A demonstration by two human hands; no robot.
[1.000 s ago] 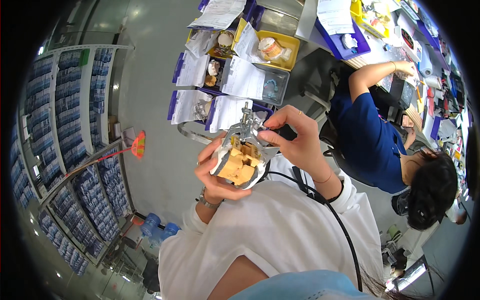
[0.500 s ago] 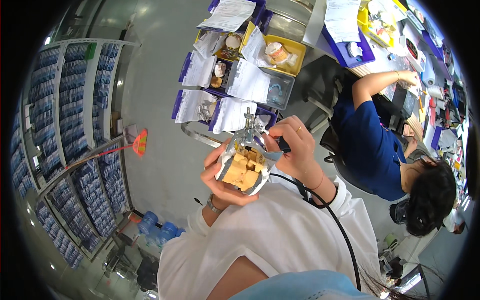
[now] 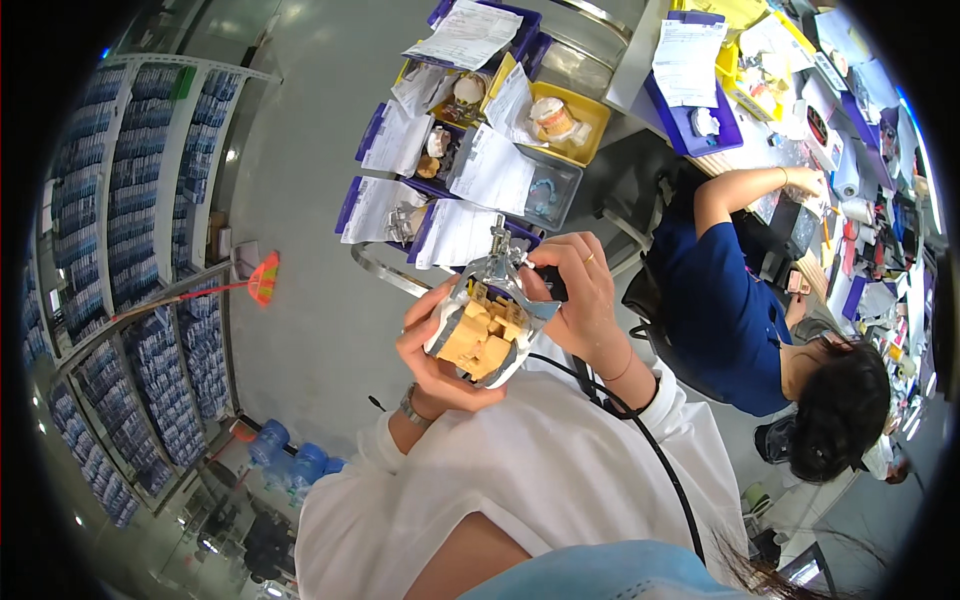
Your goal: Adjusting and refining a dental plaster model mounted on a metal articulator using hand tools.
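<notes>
In front of my chest is a metal dental articulator (image 3: pixel 492 270) with a yellow-tan plaster dental model (image 3: pixel 470 340) mounted in it on a white and dark base. My left hand (image 3: pixel 432 365) wraps round the model's left side and underside, its fingers curled below the base. At the upper right of the articulator, my right hand (image 3: pixel 585 300) has thumb and fingers closed on its metal part near a small knob. Part of the grip is hidden behind the fingers.
Beyond my hands, a metal cart (image 3: pixel 385 270) carries purple, yellow and grey trays with paper sheets (image 3: pixel 492 165) and models. A co-worker in dark blue (image 3: pixel 715 290) sits at a cluttered bench on the right. Shelving (image 3: pixel 135 190) lines the left, near an orange broom (image 3: pixel 264 279). A black cable (image 3: pixel 660 440) crosses my right side.
The whole view has shifted slightly, with the surroundings turned a little. Both hands keep their hold on the articulator and model. The co-worker's raised hand has moved a little.
</notes>
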